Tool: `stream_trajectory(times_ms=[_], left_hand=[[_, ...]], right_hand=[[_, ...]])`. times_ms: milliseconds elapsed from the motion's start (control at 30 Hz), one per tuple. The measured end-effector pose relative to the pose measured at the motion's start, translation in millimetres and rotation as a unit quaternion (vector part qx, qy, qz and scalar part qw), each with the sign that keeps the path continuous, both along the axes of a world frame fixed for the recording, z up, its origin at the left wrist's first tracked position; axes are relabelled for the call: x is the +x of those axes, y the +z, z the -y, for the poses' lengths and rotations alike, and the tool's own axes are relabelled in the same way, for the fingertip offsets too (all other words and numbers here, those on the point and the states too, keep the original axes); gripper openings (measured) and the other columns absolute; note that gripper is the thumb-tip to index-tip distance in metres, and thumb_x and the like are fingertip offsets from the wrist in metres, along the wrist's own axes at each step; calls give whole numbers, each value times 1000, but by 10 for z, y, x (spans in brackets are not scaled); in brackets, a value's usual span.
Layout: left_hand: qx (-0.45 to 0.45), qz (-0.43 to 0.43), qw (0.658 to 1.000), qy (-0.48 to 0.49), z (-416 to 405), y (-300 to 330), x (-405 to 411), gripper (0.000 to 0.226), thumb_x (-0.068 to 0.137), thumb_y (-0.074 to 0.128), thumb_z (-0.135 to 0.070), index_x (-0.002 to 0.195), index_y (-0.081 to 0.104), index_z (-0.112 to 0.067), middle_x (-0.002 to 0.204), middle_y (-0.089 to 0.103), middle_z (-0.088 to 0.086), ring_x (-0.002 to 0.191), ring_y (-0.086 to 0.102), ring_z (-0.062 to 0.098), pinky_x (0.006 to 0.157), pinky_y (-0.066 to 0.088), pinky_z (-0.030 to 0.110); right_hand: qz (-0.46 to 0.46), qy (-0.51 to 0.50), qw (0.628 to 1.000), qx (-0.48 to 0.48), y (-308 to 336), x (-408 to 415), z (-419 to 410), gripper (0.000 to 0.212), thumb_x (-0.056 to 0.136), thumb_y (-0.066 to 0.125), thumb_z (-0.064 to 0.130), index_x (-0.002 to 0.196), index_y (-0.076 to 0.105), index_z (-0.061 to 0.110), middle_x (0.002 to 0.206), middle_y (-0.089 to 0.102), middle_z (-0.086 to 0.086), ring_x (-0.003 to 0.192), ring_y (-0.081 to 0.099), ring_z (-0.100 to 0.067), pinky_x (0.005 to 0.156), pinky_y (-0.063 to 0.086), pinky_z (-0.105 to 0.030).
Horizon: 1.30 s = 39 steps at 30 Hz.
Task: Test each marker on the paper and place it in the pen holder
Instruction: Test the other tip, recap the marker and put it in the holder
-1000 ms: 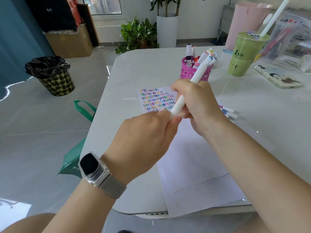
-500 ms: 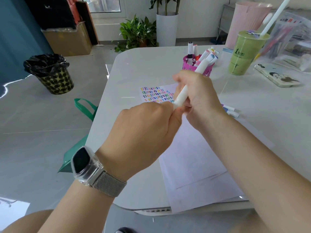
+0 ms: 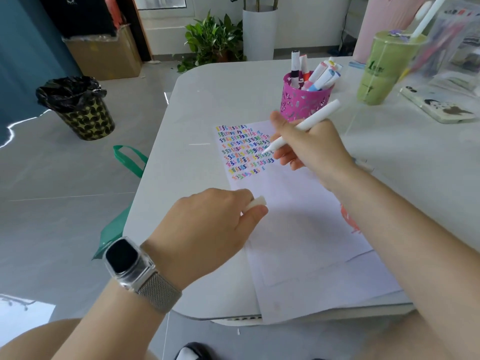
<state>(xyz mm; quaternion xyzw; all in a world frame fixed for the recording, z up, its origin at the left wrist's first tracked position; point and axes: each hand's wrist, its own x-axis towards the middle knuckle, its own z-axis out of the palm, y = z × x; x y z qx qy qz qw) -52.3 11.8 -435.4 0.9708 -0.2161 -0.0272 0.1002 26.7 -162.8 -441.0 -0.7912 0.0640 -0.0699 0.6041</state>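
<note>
Change: the hands, joined on the capped marker a second ago, are now apart; the cap is off.
Right hand (image 3: 309, 146): fingers grasp the white marker (image 3: 301, 127) like a pen, tip down at the paper (image 3: 298, 216) beside the rows of coloured squiggles (image 3: 244, 152).
Left hand (image 3: 207, 229): fingers pinch the white cap (image 3: 255, 203) just above the paper's near left part.
Pen holder (image 3: 304, 101): pink, on the desk (image 3: 207, 100) beyond the paper, holding several markers.
</note>
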Motion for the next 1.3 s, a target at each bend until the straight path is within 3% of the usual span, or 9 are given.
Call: stream_trajectory(times_ms=[100, 167, 300, 433, 633, 867, 1300], left_hand=[[13, 16, 1000, 3, -51, -24, 26, 40, 89, 23, -56, 64, 31, -26, 60, 45, -5, 59, 45, 14, 60, 40, 31], [11, 30, 999, 4, -63, -22, 37, 39, 85, 21, -59, 70, 38, -27, 62, 49, -6, 62, 47, 14, 60, 41, 30], [-13, 41, 999, 5, -39, -24, 42, 41, 85, 22, -60, 85, 50, -30, 66, 54, -9, 65, 51, 12, 63, 46, 31], [3, 19, 1000, 1, -23, -66, 49, 39, 88, 26, -58, 89, 54, -31, 69, 55, -8, 69, 51, 13, 63, 43, 30], [3, 18, 1000, 2, -27, -73, 47, 40, 89, 28, -57, 84, 54, -28, 65, 52, -6, 64, 49, 12, 61, 42, 30], [-1, 18, 1000, 2, -42, -83, 55, 40, 89, 27, -58, 88, 55, -30, 70, 56, -7, 69, 51, 13, 62, 43, 30], [-2, 26, 1000, -1, -42, -95, 67, 40, 89, 26, -59, 91, 55, -32, 74, 57, -7, 73, 54, 16, 61, 42, 30]], right_hand=[[-26, 16, 997, -76, -145, 54, 37, 31, 76, 78, 35, 79, 70, 5, 65, 66, -8, 53, 57, -16, 49, 46, -23], [-38, 4, 995, -94, -177, 83, 54, 27, 80, 74, 33, 78, 70, 6, 72, 70, -12, 54, 57, -16, 50, 47, -23], [-36, -4, 994, -107, -221, 128, 61, 26, 83, 69, 29, 86, 70, 3, 69, 69, -2, 51, 57, -10, 45, 47, -17], [-28, 3, 990, -135, -282, 168, 62, 29, 80, 72, 32, 87, 69, 4, 72, 73, -4, 59, 66, -13, 54, 51, -25], [-14, 9, 987, -158, -309, 184, 63, 29, 80, 72, 34, 91, 69, 7, 75, 73, 0, 55, 62, -3, 62, 53, -30], [-14, 12, 984, -174, -313, 186, 65, 31, 79, 74, 36, 91, 69, 7, 81, 73, -4, 78, 70, -21, 74, 58, -41], [-30, 14, 981, -190, -289, 178, 53, 32, 79, 75, 35, 91, 69, 6, 83, 73, -6, 80, 70, -23, 75, 58, -42]])
